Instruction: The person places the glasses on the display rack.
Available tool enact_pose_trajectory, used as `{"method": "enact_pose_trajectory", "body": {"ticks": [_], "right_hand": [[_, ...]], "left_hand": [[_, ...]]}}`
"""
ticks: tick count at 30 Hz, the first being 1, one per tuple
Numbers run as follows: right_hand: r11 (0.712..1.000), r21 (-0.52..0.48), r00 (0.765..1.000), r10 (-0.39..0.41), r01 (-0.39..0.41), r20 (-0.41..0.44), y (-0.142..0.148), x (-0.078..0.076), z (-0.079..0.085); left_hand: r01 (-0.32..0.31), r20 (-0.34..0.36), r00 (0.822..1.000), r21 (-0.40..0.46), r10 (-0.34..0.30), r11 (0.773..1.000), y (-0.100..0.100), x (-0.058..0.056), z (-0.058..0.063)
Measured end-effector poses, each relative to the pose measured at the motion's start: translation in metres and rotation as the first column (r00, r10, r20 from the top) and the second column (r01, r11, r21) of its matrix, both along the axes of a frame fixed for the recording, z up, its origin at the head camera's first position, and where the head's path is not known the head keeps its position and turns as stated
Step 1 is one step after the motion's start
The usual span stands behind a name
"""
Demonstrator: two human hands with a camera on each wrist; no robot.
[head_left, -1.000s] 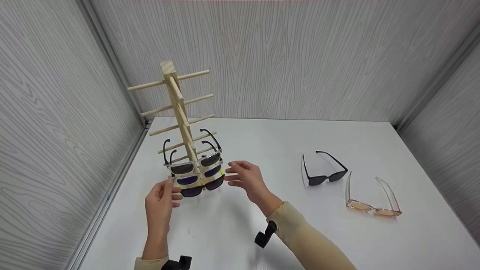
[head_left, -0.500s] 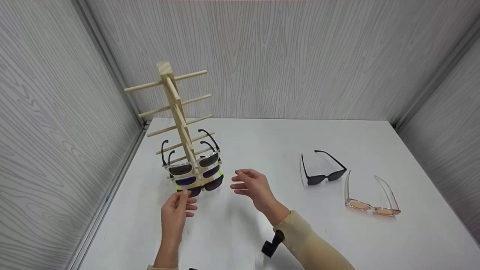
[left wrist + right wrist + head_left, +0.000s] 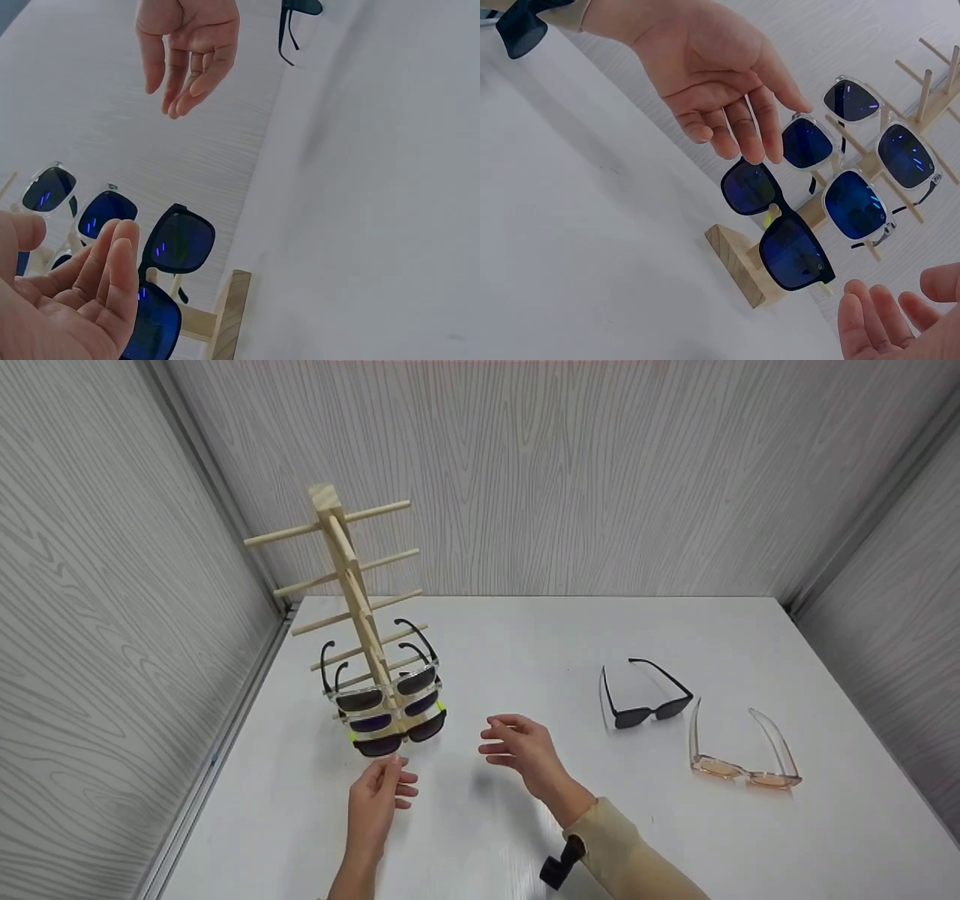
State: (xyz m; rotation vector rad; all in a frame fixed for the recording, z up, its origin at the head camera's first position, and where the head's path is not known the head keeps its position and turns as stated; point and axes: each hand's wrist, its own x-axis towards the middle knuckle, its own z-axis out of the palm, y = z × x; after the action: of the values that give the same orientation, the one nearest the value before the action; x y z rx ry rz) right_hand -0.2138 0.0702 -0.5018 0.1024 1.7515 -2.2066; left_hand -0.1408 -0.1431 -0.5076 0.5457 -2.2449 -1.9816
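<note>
In the head view, hanging sunglasses (image 3: 373, 724) hide from me where the wooden stand (image 3: 363, 619) meets the worktop (image 3: 517, 645); left forearm (image 3: 355, 879) cropped.

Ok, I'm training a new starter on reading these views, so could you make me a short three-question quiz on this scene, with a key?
1. How many pairs of sunglasses sit on the wooden rack?
2. True or false: the right hand is gripping a pair of sunglasses.
3. Fill in: in the head view, the peach-lensed pair on the table lies to the ____ of the black pair there.

Key:
1. Three.
2. False; the right hand holds nothing.
3. Right.
</note>
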Motion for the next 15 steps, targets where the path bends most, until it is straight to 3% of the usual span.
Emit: {"method": "enact_pose_trajectory", "body": {"ticks": [15], "right_hand": [[0.999,0.028,0.999,-0.015,0.014,0.035,0.033,0.01,-0.022]], "left_hand": [[0.04,0.053,0.998,-0.015,-0.04,0.999,0.014,0.002,-0.014]]}}
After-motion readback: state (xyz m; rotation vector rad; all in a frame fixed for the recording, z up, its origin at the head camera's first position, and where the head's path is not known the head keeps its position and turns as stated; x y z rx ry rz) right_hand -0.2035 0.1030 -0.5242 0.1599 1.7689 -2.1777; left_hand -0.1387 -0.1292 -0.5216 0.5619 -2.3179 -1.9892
